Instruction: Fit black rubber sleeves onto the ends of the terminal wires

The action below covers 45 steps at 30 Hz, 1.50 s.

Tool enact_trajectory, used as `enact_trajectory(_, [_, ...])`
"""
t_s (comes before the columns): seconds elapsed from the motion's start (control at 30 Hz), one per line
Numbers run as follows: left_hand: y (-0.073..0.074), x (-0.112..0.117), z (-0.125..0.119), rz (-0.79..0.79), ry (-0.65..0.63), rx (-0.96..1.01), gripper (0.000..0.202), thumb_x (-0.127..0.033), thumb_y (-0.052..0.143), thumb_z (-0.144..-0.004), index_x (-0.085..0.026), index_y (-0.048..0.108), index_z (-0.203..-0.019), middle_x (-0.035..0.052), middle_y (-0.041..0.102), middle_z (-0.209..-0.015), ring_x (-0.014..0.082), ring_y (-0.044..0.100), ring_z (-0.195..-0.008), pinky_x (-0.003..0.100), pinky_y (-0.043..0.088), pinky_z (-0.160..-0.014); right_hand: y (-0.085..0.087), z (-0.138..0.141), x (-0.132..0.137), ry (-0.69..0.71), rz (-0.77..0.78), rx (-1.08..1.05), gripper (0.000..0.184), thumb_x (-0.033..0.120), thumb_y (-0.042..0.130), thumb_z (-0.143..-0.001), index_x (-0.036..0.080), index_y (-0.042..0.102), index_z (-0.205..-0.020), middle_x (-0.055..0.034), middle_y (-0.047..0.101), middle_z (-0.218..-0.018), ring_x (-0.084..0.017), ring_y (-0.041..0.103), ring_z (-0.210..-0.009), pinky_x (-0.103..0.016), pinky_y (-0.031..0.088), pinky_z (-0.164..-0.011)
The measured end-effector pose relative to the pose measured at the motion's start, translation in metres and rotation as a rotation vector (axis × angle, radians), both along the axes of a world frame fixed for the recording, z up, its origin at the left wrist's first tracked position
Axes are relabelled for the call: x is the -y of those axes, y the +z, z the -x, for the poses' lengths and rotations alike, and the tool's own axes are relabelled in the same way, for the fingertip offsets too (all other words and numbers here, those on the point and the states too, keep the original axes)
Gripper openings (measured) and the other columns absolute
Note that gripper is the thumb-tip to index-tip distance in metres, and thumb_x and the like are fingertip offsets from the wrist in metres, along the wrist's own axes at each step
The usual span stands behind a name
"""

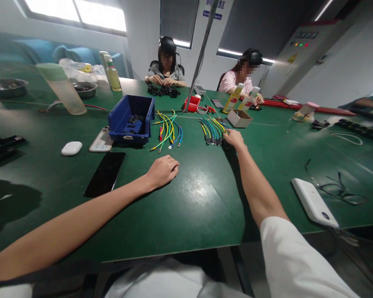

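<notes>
My left hand (pixel 162 170) rests on the green table (pixel 205 198) with its fingers curled under in a loose fist, and nothing shows in it. It lies just below a loose pile of yellow-green, blue and red wires (pixel 167 130). My right hand (pixel 233 138) reaches far forward and touches the right end of a neat bundle of green, blue and yellow wires (pixel 211 130). Its fingers are bent down onto the wire ends; whether they grip any I cannot see.
A blue bin (pixel 131 119) with black parts stands left of the loose wires. A black phone (pixel 105 174), a white case (pixel 71 148) and a second phone (pixel 101 141) lie at left. A small cardboard box (pixel 239 118), a white power bank (pixel 313 202) and glasses (pixel 338 190) are at right. Two people sit at the far side.
</notes>
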State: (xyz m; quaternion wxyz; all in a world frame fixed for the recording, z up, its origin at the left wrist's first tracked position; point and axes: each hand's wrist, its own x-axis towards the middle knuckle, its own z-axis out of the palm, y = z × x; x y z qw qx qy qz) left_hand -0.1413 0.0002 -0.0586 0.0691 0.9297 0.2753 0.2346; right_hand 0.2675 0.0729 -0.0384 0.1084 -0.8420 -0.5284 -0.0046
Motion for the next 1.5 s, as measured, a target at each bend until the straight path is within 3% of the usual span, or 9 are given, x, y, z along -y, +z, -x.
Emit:
enact_trajectory(0.17, [0.000, -0.001, 0.000, 0.005, -0.011, 0.012, 0.021, -0.019, 0.049, -0.090, -0.015, 0.070, -0.093, 0.0072, 0.071, -0.090, 0.0206, 0.061, -0.088, 0.034, 0.049, -0.083, -0.006, 0.002, 0.003, -0.037, -0.003, 0.014, 0.042, 0.025, 0.048, -0.087, 0.020, 0.067, -0.124, -0.0148, 0.067, -0.121, -0.029, 0.062, -0.112, -0.036, 0.047, -0.094])
enact_trajectory(0.37, [0.000, -0.001, 0.000, 0.012, -0.017, 0.020, 0.021, -0.019, 0.049, -0.090, -0.015, 0.069, -0.092, 0.0075, 0.070, -0.090, 0.0208, 0.061, -0.089, 0.035, 0.049, -0.084, -0.007, 0.002, 0.005, -0.102, -0.045, 0.019, 0.039, 0.029, 0.046, -0.090, 0.016, 0.069, -0.119, -0.0177, 0.068, -0.117, -0.028, 0.062, -0.110, -0.037, 0.047, -0.093])
enact_trajectory(0.53, [0.000, -0.001, 0.000, 0.008, -0.021, 0.004, 0.021, -0.019, 0.049, -0.090, -0.015, 0.069, -0.093, 0.0079, 0.070, -0.092, 0.0212, 0.061, -0.089, 0.035, 0.049, -0.084, -0.007, 0.001, 0.008, -0.130, -0.066, 0.016, 0.040, 0.021, 0.048, -0.086, 0.017, 0.067, -0.122, -0.0187, 0.067, -0.116, -0.029, 0.063, -0.108, -0.038, 0.049, -0.090])
enact_trajectory(0.73, [0.000, -0.002, 0.000, 0.017, -0.018, 0.005, 0.021, -0.020, 0.049, -0.090, -0.015, 0.069, -0.093, 0.0075, 0.070, -0.091, 0.0217, 0.061, -0.090, 0.035, 0.049, -0.085, -0.008, 0.001, 0.010, -0.183, -0.095, 0.046, 0.038, 0.021, 0.053, -0.082, 0.013, 0.069, -0.116, -0.0220, 0.067, -0.111, -0.031, 0.064, -0.105, -0.040, 0.049, -0.089])
enact_trajectory(1.13, [-0.002, -0.002, 0.000, 0.020, -0.017, 0.024, 0.021, -0.020, 0.049, -0.090, -0.016, 0.070, -0.092, 0.0076, 0.070, -0.091, 0.0213, 0.062, -0.090, 0.035, 0.049, -0.085, -0.003, -0.020, 0.014, -0.282, -0.218, -0.005, 0.040, 0.036, 0.058, -0.083, 0.014, 0.068, -0.115, -0.0213, 0.065, -0.112, -0.033, 0.061, -0.109, -0.046, 0.048, -0.092])
enact_trajectory(1.37, [-0.003, -0.002, -0.001, 0.013, -0.016, 0.020, 0.022, -0.020, 0.049, -0.090, -0.015, 0.070, -0.092, 0.0076, 0.071, -0.092, 0.0215, 0.061, -0.090, 0.035, 0.049, -0.085, -0.008, -0.032, 0.025, -0.369, -0.170, -0.080, 0.035, 0.016, 0.057, -0.076, 0.011, 0.071, -0.108, -0.0248, 0.064, -0.111, -0.036, 0.062, -0.107, -0.049, 0.049, -0.091])
enact_trajectory(1.5, [-0.003, -0.002, -0.001, 0.011, -0.019, 0.014, 0.022, -0.020, 0.049, -0.090, -0.015, 0.070, -0.092, 0.0079, 0.070, -0.091, 0.0214, 0.061, -0.090, 0.035, 0.049, -0.086, -0.012, -0.033, 0.026, -0.393, -0.195, -0.104, 0.036, 0.014, 0.054, -0.075, 0.009, 0.070, -0.107, -0.0273, 0.063, -0.112, -0.037, 0.062, -0.107, -0.051, 0.048, -0.090])
